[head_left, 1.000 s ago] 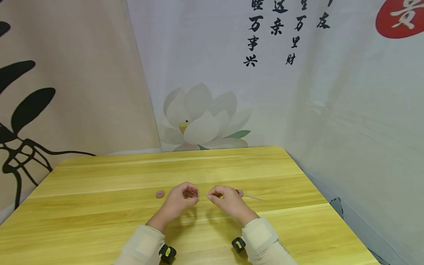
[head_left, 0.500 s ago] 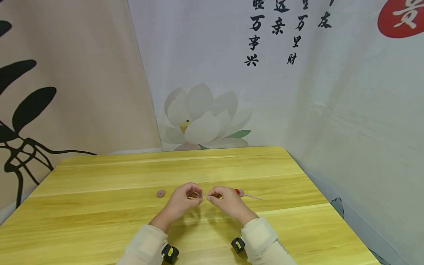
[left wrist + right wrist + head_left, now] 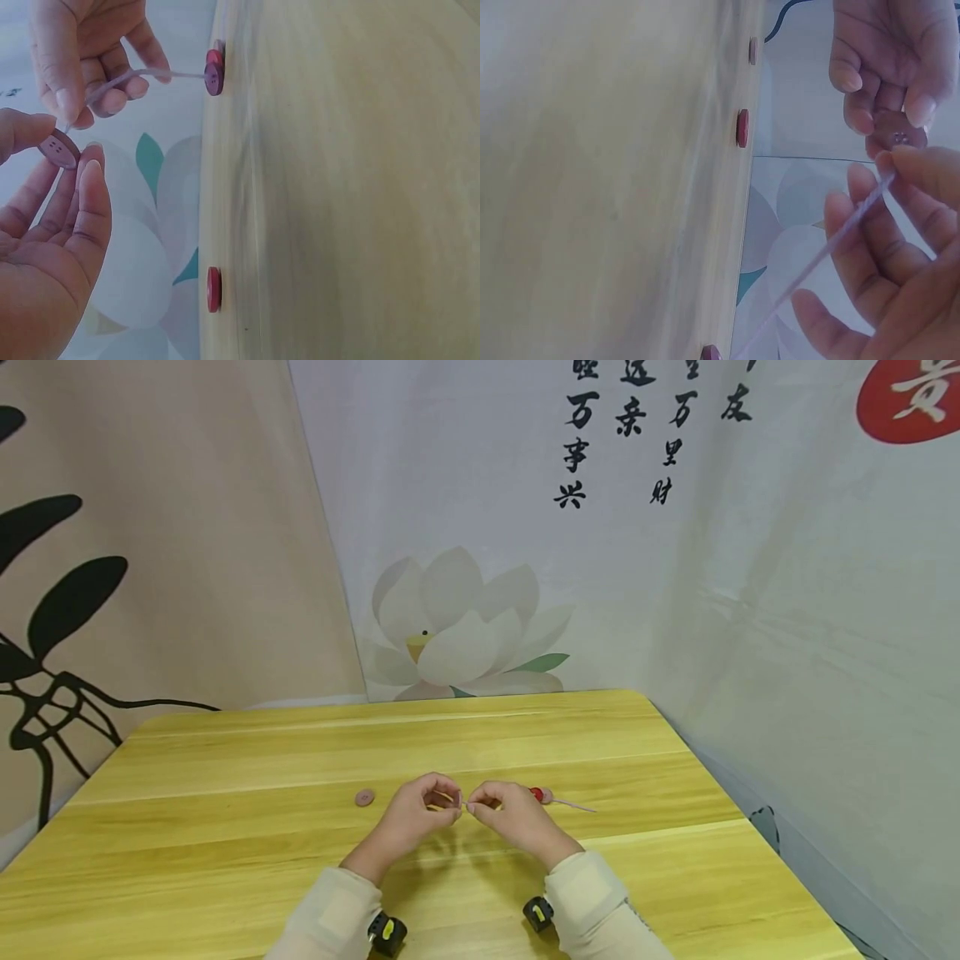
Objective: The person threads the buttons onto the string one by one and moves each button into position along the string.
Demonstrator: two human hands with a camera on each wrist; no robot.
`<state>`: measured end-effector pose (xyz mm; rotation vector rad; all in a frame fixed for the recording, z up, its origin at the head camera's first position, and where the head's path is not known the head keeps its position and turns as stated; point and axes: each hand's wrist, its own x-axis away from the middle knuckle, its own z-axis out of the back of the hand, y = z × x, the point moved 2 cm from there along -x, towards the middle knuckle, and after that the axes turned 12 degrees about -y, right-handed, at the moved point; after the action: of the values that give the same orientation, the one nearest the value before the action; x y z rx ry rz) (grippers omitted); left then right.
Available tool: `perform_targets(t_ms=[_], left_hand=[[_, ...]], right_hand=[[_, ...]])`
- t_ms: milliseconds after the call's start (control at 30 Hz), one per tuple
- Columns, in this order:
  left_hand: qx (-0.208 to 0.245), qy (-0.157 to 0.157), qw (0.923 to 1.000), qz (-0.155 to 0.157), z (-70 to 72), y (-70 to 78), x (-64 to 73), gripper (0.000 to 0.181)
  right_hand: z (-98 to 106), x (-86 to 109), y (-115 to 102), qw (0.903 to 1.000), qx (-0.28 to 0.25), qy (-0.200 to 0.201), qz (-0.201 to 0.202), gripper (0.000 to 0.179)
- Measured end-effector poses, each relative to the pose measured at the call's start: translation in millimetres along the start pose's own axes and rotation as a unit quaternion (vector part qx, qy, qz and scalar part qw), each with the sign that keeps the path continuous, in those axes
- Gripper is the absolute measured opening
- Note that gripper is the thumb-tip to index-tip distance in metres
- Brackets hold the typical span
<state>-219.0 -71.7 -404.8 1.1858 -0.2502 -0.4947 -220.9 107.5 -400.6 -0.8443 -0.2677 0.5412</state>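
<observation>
Pinching a small mauve button between thumb and fingertips, the left hand holds it just above the yellow wooden table, near the middle of the front half. The right hand pinches the end of a pale cord and holds its tip right at the button; whether the tip has entered a hole cannot be told.

From the head view the button is hidden inside the left hand's curled fingers and the cord between the hands is barely a sliver. The left wrist view shows the button's face with its small holes, and the cord running from the right hand's fingers back to two buttons already strung on it, a purple one with a red one behind, resting on the table. The right wrist view cuts those off at its lower edge and shows only a sliver of one.

Another loose red button lies on the table between the hands and the far edge in the wrist views, though the head view hides it. A dull pink button lies apart on the left-hand side. Printed cloth with a lotus hangs behind the far edge.
</observation>
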Motion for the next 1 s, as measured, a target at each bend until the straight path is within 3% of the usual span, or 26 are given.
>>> perform_targets(t_ms=[1000], left_hand=[[0.013, -0.005, 0.9999, -0.001, -5.1, -0.1, -2.3, 0.017]], right_hand=[[0.0, 0.7, 2.3, 1.0, -0.008, -0.002, -0.001, 0.013]])
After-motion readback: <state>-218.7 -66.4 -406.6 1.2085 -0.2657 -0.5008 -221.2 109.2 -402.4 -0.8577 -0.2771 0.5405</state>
